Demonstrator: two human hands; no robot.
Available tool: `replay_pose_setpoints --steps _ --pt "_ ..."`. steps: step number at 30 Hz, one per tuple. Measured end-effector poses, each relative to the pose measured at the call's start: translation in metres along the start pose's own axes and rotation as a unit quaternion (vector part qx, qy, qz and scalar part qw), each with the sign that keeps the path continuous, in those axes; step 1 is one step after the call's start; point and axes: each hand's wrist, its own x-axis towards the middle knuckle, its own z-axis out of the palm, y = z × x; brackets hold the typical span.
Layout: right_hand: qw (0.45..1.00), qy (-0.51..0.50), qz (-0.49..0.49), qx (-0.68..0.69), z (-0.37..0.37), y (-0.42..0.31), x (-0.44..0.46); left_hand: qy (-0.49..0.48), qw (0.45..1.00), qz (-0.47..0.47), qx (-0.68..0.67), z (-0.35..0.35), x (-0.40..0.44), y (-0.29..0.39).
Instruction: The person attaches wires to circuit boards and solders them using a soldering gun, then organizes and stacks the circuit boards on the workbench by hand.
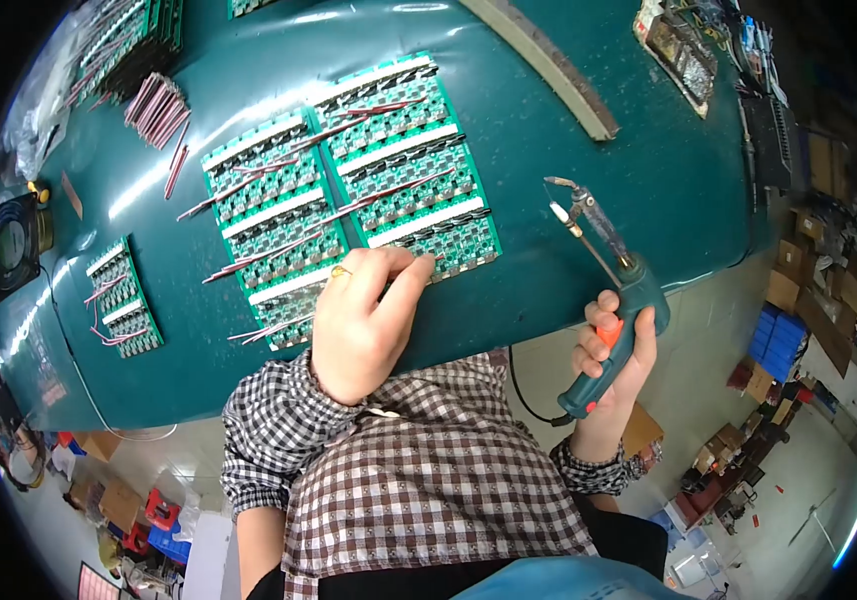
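Two green circuit board panels, a left one (pixel 267 215) and a right one (pixel 404 165), lie side by side on the green table mat. Rows of small parts, white strips and black wires cover them. Red-and-white wires (pixel 269 330) stretch across the panels. Over their near edge, my left hand (pixel 364 310) is closed, thumb and finger pinching at the lower end of the right panel; a bit of red wire shows at the fingertips. Off to the right, my right hand (pixel 619 350) grips a green soldering gun (pixel 639 300), its tip held up and apart from the boards.
A smaller circuit board (pixel 125 300) lies at the left. Further back are a bundle of wires (pixel 157 110) and stacked boards (pixel 144 45). A long bar (pixel 549 70) and a solder-stained tray (pixel 677 55) lie at the far right. A fan (pixel 14 248) stands at the left edge.
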Motion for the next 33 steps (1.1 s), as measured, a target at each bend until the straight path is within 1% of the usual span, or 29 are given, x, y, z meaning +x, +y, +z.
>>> replay_pose_setpoints --steps 3,4,6,7,8,9,10,11,14,17,18,21,24,27,28,29,30,31,32,33 --pt "0.998 -0.021 0.037 0.046 0.005 -0.004 0.003 0.001 1.0 -0.028 -0.009 -0.003 0.005 0.005" --pt "0.997 -0.027 0.048 0.059 0.006 -0.004 0.005 0.017 0.999 -0.039 -0.031 -0.006 0.01 0.008" --pt "0.998 -0.035 0.029 0.043 0.009 -0.002 0.009 0.05 0.994 -0.065 -0.071 -0.013 0.022 0.019" --pt "0.998 -0.038 0.023 0.035 0.009 0.0 0.012 0.051 0.979 -0.087 -0.176 -0.012 0.03 0.023" --pt "0.999 -0.046 0.001 0.002 0.01 0.004 0.013 0.021 0.939 -0.16 -0.303 -0.014 0.036 0.03" --pt "0.998 -0.054 -0.022 -0.031 0.012 0.008 0.011 0.028 0.879 -0.234 -0.415 -0.007 0.041 0.035" --pt "0.995 -0.062 -0.047 -0.064 0.014 0.013 0.009 0.034 0.799 -0.302 -0.519 -0.002 0.045 0.039" --pt "0.992 -0.06 -0.069 -0.085 0.015 0.018 0.006 0.016 0.742 -0.331 -0.583 -0.003 0.049 0.038" --pt "0.98 -0.048 -0.094 -0.17 0.017 0.025 0.002 0.03 0.685 -0.348 -0.639 0.004 0.048 0.031" --pt "0.972 -0.048 -0.092 -0.212 0.023 0.027 0.002 0.036 0.655 -0.361 -0.662 0.006 0.048 0.029" --pt "0.972 -0.046 -0.092 -0.211 0.024 0.027 0.002 0.035 0.644 -0.368 -0.67 0.007 0.048 0.027" --pt "0.973 -0.04 -0.093 -0.208 0.024 0.028 0.001 0.021 0.574 -0.376 -0.727 0.008 0.049 0.022" --pt "0.976 -0.024 -0.094 -0.194 0.02 0.023 0.003 -0.014 0.561 -0.386 -0.732 0.009 0.055 0.022" --pt "0.983 -0.012 -0.094 -0.158 0.013 0.015 0.003 -0.007 0.636 -0.411 -0.653 -0.001 0.058 0.029" --pt "0.983 -0.018 -0.094 -0.154 0.015 0.019 0.001 0.009 0.726 -0.381 -0.573 -0.017 0.048 0.025" --pt "0.984 -0.018 -0.094 -0.151 0.015 0.014 -0.001 0.037 0.831 -0.309 -0.462 -0.021 0.039 0.02" --pt "0.976 -0.016 -0.105 -0.188 0.013 0.008 -0.003 0.061 0.912 -0.224 -0.337 -0.026 0.032 0.014" --pt "0.965 -0.021 -0.128 -0.228 0.012 0.002 -0.007 0.035 0.968 -0.154 -0.194 -0.036 0.024 0.01" --pt "0.947 -0.025 -0.165 -0.275 0.012 -0.01 -0.011 0.019 0.996 -0.066 -0.058 -0.039 0.021 0.01" --pt "0.913 -0.011 -0.236 -0.332 0.021 -0.021 -0.011 -0.006 0.998 -0.059 0.012 -0.035 0.019 0.017"
